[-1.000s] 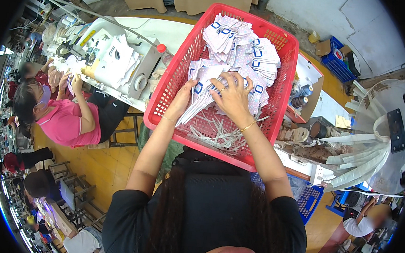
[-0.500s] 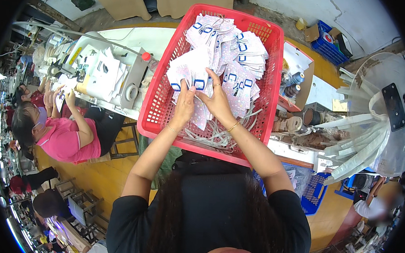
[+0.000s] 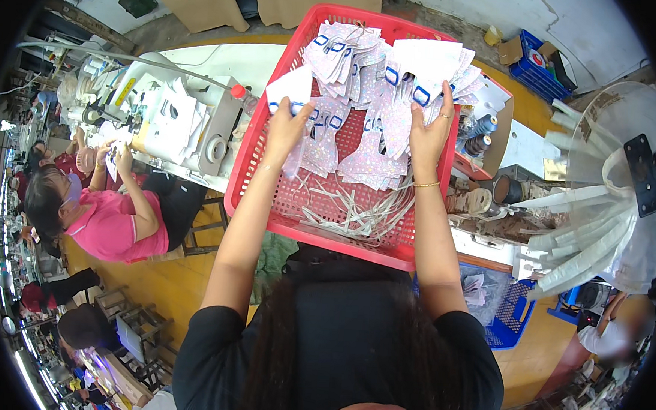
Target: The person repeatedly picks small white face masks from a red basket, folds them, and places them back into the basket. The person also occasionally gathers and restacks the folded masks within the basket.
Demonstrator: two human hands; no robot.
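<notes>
A red plastic basket (image 3: 265, 194) in front of me holds several bundles of pale pink, speckled fabric pieces (image 3: 320, 156) with blue rectangular rings on them. At the basket's left side my left hand (image 3: 285, 133) grips a white-backed fabric piece (image 3: 290, 86), its fingers by a blue ring. My right hand (image 3: 430, 136) is closed on another bundle of fabric pieces (image 3: 427, 61), white side up, near the basket's right rim. Between the hands lie more pieces, fanned in stacks. Loose white strips (image 3: 365, 211) are tangled on the basket's near floor.
Left of the basket stand a bottle with a red cap (image 3: 239, 93) and a sewing machine (image 3: 155, 82). A person in a pink shirt (image 3: 120, 219) works there. To the right are thread spools (image 3: 478, 144) in a box and hanging white strips (image 3: 582, 228). A blue crate (image 3: 513, 314) sits below.
My hands have moved apart from the basket's middle, the left one leftward and the right one rightward, each with fabric pieces. More of the basket's floor and the loose strips now shows.
</notes>
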